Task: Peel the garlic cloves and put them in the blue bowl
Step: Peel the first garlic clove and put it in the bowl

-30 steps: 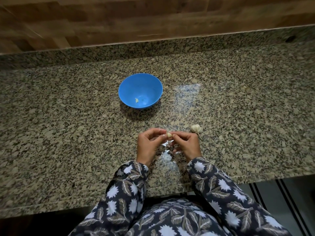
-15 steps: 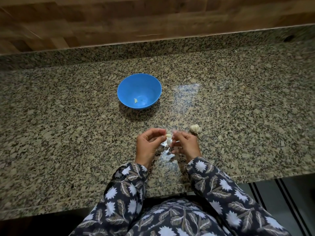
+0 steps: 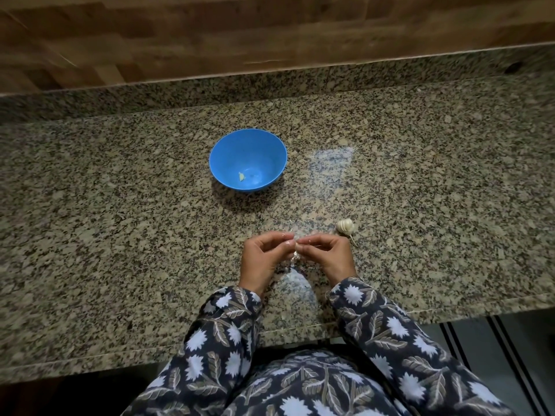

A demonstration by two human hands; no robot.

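My left hand (image 3: 264, 256) and my right hand (image 3: 327, 256) meet fingertip to fingertip just above the counter, pinching a small garlic clove (image 3: 293, 243) that is mostly hidden between the fingers. A thin strip of papery skin (image 3: 295, 256) hangs below the fingertips. A garlic bulb (image 3: 345, 227) with a short stem lies on the counter just right of my right hand. The blue bowl (image 3: 248, 159) stands farther back and to the left, with one small peeled clove (image 3: 241, 176) inside.
The speckled granite counter (image 3: 120, 235) runs the full width, with its front edge close to my body. A low granite upstand and a wooden wall (image 3: 270, 31) close the back. Bits of pale skin lie on the counter under my hands.
The clove, visible between my fingertips a second ago, is now almost covered by them. A strip of skin has come loose and hangs below. Both hands stay in the same place.
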